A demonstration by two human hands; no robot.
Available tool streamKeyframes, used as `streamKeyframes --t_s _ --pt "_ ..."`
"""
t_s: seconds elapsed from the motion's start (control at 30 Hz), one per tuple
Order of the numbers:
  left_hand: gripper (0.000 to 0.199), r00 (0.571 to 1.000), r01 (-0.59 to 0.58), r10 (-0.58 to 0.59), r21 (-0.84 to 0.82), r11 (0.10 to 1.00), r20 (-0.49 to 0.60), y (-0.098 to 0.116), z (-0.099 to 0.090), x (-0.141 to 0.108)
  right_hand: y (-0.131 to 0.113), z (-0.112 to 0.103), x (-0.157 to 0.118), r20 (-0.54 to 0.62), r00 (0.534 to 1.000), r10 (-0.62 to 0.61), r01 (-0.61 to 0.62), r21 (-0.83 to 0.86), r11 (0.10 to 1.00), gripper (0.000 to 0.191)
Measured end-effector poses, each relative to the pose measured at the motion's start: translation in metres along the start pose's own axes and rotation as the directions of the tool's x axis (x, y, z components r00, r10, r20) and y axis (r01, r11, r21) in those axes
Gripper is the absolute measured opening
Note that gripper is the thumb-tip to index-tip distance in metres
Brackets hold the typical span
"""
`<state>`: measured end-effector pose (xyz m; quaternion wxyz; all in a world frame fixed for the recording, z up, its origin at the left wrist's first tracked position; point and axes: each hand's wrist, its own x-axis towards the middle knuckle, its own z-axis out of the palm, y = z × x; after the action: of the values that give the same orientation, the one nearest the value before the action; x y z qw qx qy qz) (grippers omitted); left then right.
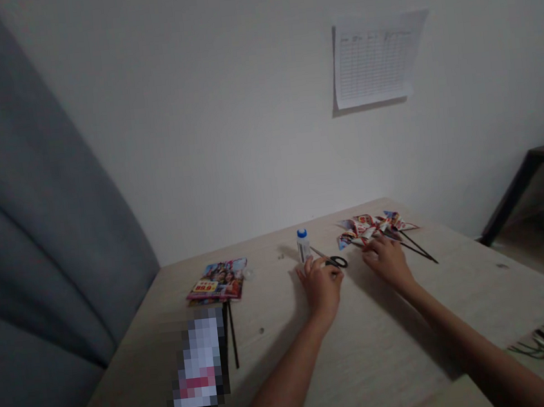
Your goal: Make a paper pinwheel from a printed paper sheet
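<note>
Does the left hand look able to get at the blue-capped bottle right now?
Probably yes: the left hand is just in front of the upright bottle, whose cap is uncovered; the scissors lie to the right, seemingly out of the way.

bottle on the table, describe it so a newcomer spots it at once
On the table, near the wall, find the black-handled scissors. The bottle stands upright just left of them, beyond the left hand. Unlike its flat neighbours, it has a blue cap.
</note>
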<state>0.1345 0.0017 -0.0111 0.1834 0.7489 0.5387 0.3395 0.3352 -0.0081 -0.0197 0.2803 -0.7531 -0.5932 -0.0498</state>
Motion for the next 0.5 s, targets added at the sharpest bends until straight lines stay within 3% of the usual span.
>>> streamKeyframes --t_s 0.1,0.2,0.5 --pt "0.007 0.999 0.032 -0.032 0.028 0.999 -0.027 -0.01 -0.018 -0.005 -0.022 0.004 -0.005 0.112 0.982 -0.155 0.138 0.146 0.98 0.022" --pt "0.007 0.997 0.053 -0.05 0.065 0.996 -0.056 -0.025 -0.036 -0.009 -0.049 0.007 -0.011 0.213 0.953 -0.217 0.157 0.266 0.951 0.024" --pt "0.006 0.978 0.139 -0.12 0.108 0.984 -0.168 -0.075 -0.08 -0.021 -0.135 0.018 -0.021 0.298 0.886 -0.355 0.236 0.368 0.899 0.025"
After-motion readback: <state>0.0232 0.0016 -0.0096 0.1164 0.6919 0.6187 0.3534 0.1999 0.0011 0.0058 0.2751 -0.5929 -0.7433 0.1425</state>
